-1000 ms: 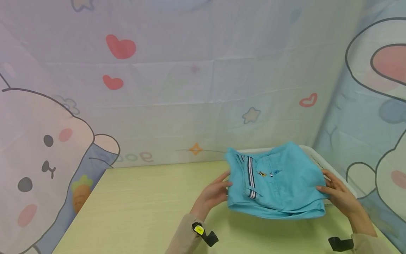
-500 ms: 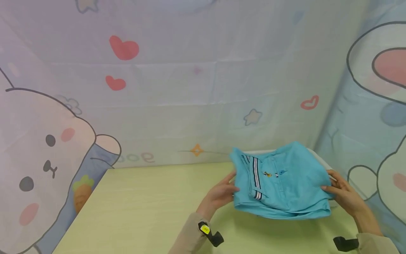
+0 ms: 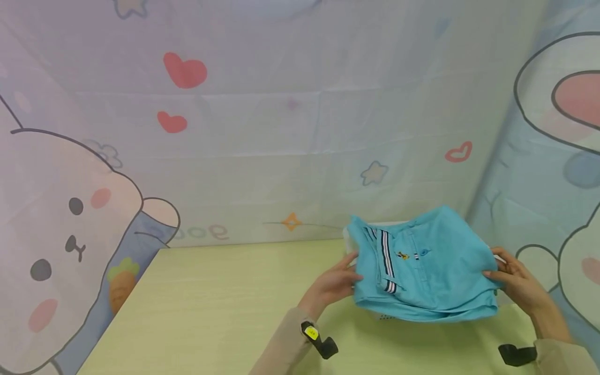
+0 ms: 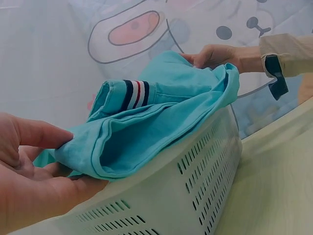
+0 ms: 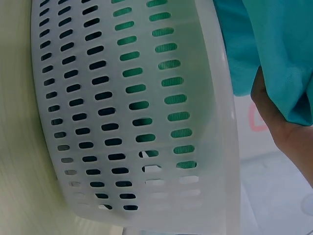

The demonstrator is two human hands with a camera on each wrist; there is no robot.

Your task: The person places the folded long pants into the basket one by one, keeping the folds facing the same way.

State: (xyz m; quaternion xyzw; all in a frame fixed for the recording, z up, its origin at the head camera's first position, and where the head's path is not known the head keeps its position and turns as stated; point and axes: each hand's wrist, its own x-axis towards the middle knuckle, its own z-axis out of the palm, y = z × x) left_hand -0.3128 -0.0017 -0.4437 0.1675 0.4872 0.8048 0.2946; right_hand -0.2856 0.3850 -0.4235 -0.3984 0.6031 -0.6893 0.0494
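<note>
Both hands hold a folded pair of turquoise pants (image 3: 436, 271) by its two sides. Navy, white and red striped trim, a button and a small embroidered figure face up. My left hand (image 3: 333, 286) pinches the left edge, thumb above and fingers below, as the left wrist view shows. At the opposite edge my right hand (image 3: 520, 281) grips the cloth, thumb on top; part of it is behind the fabric in the right wrist view. Beneath the pants stands a white slotted plastic basket (image 4: 205, 166), its rim right under the folded cloth and mostly covered by it in the head view.
Green ribbed cloth (image 5: 168, 64) and something dark show through the basket's slots. The basket stands on a pale yellow-green table (image 3: 211, 302), near its back right. A printed curtain (image 3: 262, 125) hangs behind and along the right side.
Both hands have carried the pants a little to the right over the basket. More of the basket's left side now shows. The grip on the cloth is the same.
</note>
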